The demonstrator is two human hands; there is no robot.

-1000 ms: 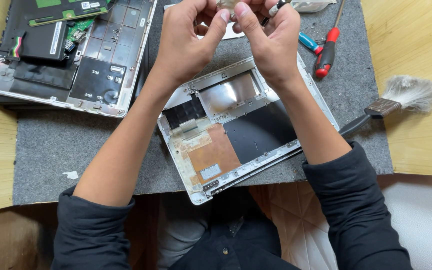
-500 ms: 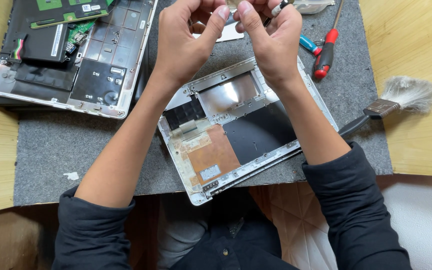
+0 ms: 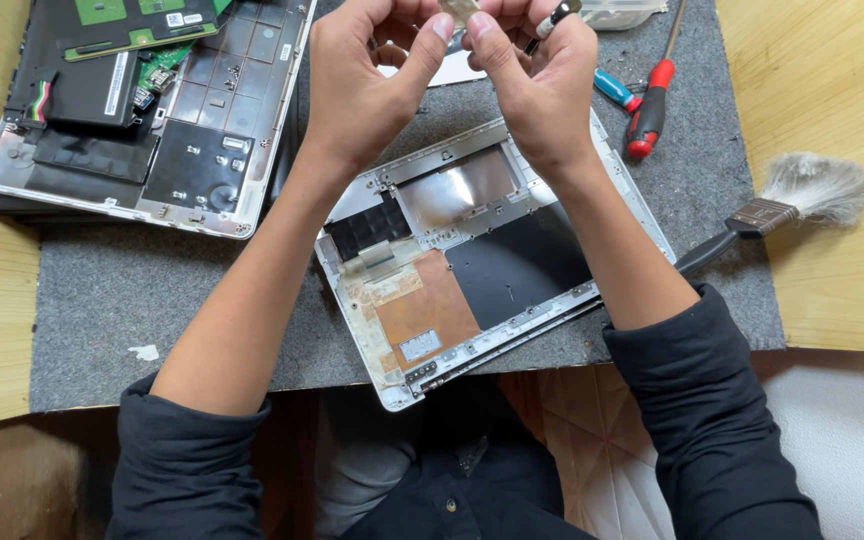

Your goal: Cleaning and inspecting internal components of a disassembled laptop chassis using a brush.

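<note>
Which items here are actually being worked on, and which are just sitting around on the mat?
In use:
- left hand and right hand, pinching a small metal part
- slim tool in the right hand
- white laptop panel under the hands

Lying about:
- opened laptop base, upper left
- red screwdriver
- blue screwdriver
- brush
- grey mat

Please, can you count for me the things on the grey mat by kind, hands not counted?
Opened laptop shells: 2, one white, one dark inside
Screwdrivers: 2, one red, one blue
Brushes: 1
Total: 5
</note>
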